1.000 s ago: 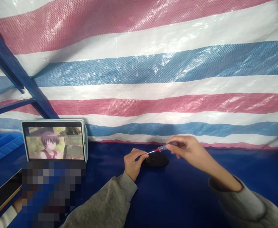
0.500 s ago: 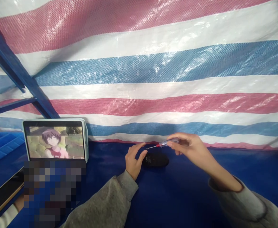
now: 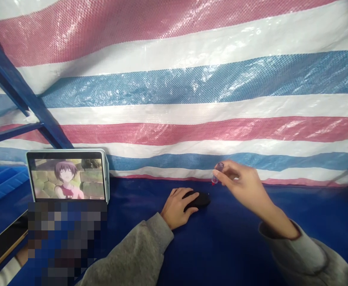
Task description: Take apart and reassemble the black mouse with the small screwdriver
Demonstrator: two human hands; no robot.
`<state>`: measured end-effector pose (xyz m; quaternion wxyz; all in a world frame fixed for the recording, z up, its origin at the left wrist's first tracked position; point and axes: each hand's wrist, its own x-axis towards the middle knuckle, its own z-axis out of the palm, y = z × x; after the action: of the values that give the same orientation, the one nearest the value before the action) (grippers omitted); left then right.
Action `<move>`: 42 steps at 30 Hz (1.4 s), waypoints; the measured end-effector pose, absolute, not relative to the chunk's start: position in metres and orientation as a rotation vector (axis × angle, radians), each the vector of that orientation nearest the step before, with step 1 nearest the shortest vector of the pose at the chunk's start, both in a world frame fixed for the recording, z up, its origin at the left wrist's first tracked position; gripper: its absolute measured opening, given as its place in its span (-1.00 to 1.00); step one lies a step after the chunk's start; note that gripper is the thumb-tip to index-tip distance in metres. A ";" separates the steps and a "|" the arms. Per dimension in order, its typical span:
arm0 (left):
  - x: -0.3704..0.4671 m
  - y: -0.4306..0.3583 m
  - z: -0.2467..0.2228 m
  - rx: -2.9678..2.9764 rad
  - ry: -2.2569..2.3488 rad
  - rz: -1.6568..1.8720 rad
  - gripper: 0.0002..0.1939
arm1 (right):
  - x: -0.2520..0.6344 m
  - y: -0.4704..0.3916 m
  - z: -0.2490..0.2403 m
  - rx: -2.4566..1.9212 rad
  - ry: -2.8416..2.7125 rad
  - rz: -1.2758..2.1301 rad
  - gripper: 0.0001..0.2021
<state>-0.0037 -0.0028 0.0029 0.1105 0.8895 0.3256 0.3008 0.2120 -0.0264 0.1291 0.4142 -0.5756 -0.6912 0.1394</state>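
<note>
My left hand [image 3: 180, 207] lies over a black computer mouse [image 3: 202, 199] on the blue tabletop, its thumb along the near side and its fingers across the top and far side. Part of the mouse is hidden under those fingers. Held between the thumb and fingers of my right hand [image 3: 236, 174] is a small screwdriver [image 3: 217, 176] with a clear purplish handle and a red collar. It tilts steeply downward, above and right of the mouse and apart from it. Its thin shaft is hard to make out here.
A tablet [image 3: 66, 178] in a pale case stands at the left, playing a cartoon. Another person's hand and sleeve [image 3: 8, 272] are beside a phone [image 3: 5, 240] at lower left. Blue trays [image 3: 4, 182] lie behind. A striped plastic sheet [image 3: 191, 87] hangs along the table's back edge.
My left hand has moved from the mouse's left end onto the mouse. The screwdriver has swung from nearly level to steeply downward, its tip leaving the spot beside my left fingers.
</note>
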 end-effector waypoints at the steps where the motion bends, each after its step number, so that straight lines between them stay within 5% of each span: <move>1: -0.004 -0.003 0.003 2.602 0.963 0.897 -0.59 | 0.212 -0.026 0.129 -1.450 -1.764 0.333 -0.74; 42: -0.004 0.000 0.001 2.634 0.881 0.887 -0.53 | 0.206 -0.022 0.123 -1.572 -2.014 0.262 -0.81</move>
<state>-0.0041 0.0003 0.0012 0.1126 0.8977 0.3002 0.3022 0.2063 -0.0221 0.1228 0.2826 -0.5871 -0.7523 0.0980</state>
